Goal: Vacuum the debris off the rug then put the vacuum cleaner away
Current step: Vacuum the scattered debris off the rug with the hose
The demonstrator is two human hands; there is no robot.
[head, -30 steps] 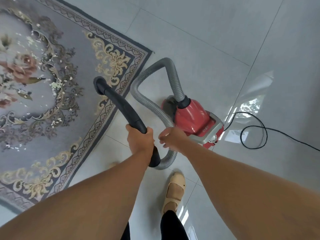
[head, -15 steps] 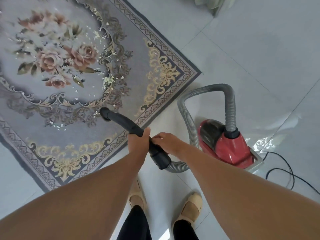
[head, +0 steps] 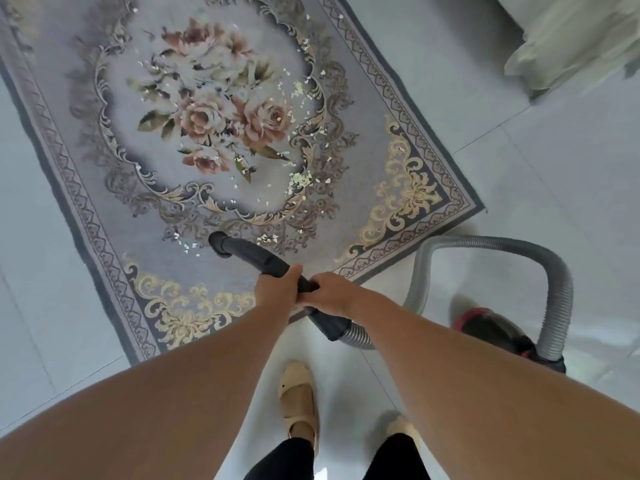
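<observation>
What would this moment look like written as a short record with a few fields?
Place: tiled floor with a patterned rug
Debris: pale flakes scattered over the rug's middle and near side
Hands: the left hand and right hand both grip the black tube, right behind left
Aim: the tube end is over the rug's near part; contact unclear
Hose: grey hose loops from the tube to the red vacuum cleaner on the floor
Progress: flakes not yet cleared
</observation>
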